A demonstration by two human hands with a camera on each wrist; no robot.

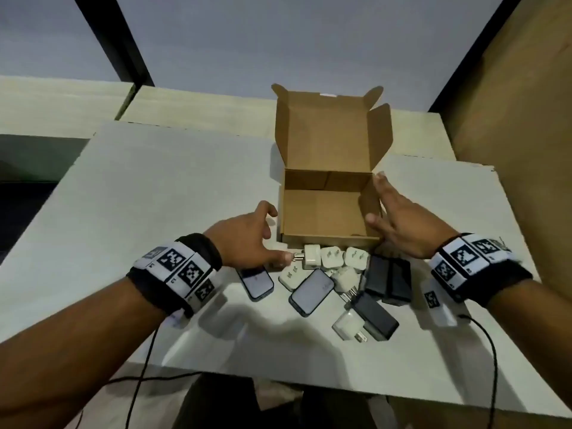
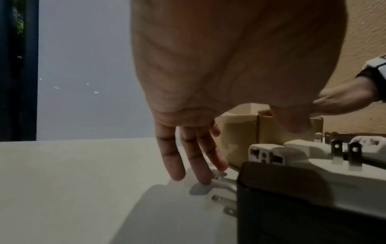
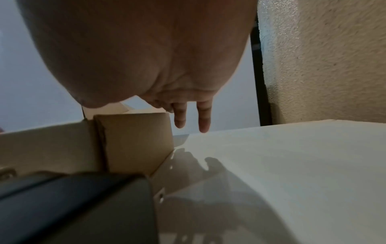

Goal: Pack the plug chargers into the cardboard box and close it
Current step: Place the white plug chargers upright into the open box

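Note:
The brown cardboard box (image 1: 328,243) stands open mid-table, its lid (image 1: 328,140) upright behind it and its floor bare. My right hand (image 1: 388,205) lies flat along the box's right wall (image 3: 135,140), fingers (image 3: 203,115) straight, holding nothing. My left hand (image 1: 260,233) hovers by the box's front-left corner (image 2: 238,132). Its straight fingers (image 2: 175,158) touch a white plug charger (image 2: 217,183) lying there. In front of the box lie several white chargers (image 1: 331,257), black chargers (image 1: 387,278) and two grey-faced ones (image 1: 311,291).
Everything rests on a white board (image 1: 154,212) over a pale wooden table. A textured tan wall (image 1: 526,119) rises close on the right. Black cables (image 1: 492,351) trail from both wrist bands over the near edge. A black charger (image 3: 73,206) sits just under my right wrist.

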